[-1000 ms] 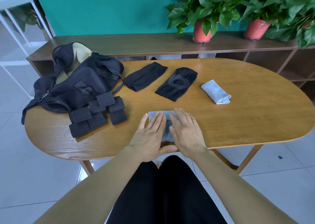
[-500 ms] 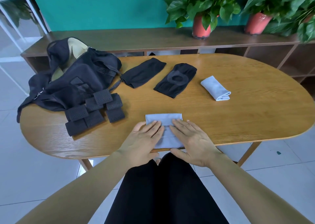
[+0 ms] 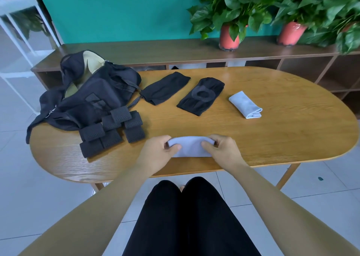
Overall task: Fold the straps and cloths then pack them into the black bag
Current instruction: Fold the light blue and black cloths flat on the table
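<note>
A light grey cloth lies near the table's front edge. My left hand pinches its left end and my right hand pinches its right end, thumbs on top. The black bag sits open at the table's left, with several folded black perforated straps lying against its front. Farther back lie a black sleeve and a black knee sleeve with a ring pad. A second grey cloth, folded, rests right of them.
The oval wooden table has bare surface on its right half. Behind it runs a low wooden shelf with two potted plants in red pots. A white rack stands at far left. My knees are under the front edge.
My hands were pressing flat on the grey cloth and slid toward me. Now they have spread to the cloth's two ends and pinch them. The cloth now shows as a wide, short band.
</note>
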The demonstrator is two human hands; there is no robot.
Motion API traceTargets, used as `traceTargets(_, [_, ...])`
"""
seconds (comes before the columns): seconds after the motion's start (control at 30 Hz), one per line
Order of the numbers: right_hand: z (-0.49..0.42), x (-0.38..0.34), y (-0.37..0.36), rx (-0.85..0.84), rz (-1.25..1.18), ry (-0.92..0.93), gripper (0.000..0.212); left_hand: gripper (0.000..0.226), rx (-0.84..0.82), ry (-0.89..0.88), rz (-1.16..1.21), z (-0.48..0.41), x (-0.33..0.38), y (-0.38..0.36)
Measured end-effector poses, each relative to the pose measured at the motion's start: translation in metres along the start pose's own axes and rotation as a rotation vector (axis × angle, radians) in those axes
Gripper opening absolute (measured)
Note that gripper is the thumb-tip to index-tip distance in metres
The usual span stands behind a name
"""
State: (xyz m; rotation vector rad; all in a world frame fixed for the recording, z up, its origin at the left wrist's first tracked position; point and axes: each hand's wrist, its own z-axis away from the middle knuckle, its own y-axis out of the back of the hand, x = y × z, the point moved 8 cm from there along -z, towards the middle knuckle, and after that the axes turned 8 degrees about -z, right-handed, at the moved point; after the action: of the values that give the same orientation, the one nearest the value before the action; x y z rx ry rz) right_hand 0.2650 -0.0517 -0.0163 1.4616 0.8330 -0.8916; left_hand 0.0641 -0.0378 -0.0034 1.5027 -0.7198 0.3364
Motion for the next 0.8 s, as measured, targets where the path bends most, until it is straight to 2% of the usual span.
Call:
traceTargets(0.07, [-0.006, 0.004, 0.001, 0.074, -0.031, -0.049, 0.005, 0.047, 0.038, 0.063, -0.032, -0.008, -0.004, -0.001])
traceTargets(0.17, [-0.011, 0.009, -0.001, 0.127, -0.029, -0.112, 0.033, 0.030, 0.093, 0.148, -0.120, -0.016, -0.009, -0.001])
traceTargets(0.27, [-0.016, 0.004, -0.002, 0.152, 0.098, -0.111, 0.037, 0.042, 0.104, 0.258, -0.287, -0.018, -0.010, 0.001])
traceTargets(0.4, [-0.020, 0.000, -0.005, 0.185, 0.272, -0.057, 0.037, 0.048, 0.113, 0.295, -0.393, -0.021, -0.012, 0.000])
traceTargets(0.53, [-0.015, -0.004, -0.006, 0.268, 0.415, 0.038, 0.033, 0.047, 0.148, 0.264, -0.446, -0.020, -0.017, 0.000])
traceTargets(0.67, [-0.011, -0.006, -0.002, 0.355, 0.525, 0.058, 0.033, 0.039, 0.233, 0.186, -0.512, -0.012, -0.004, 0.004])
traceTargets(0.8, [-0.004, -0.021, -0.002, 0.483, 0.658, 0.237, 0.031, 0.028, 0.349, -0.143, -0.581, -0.003, 0.031, 0.000])
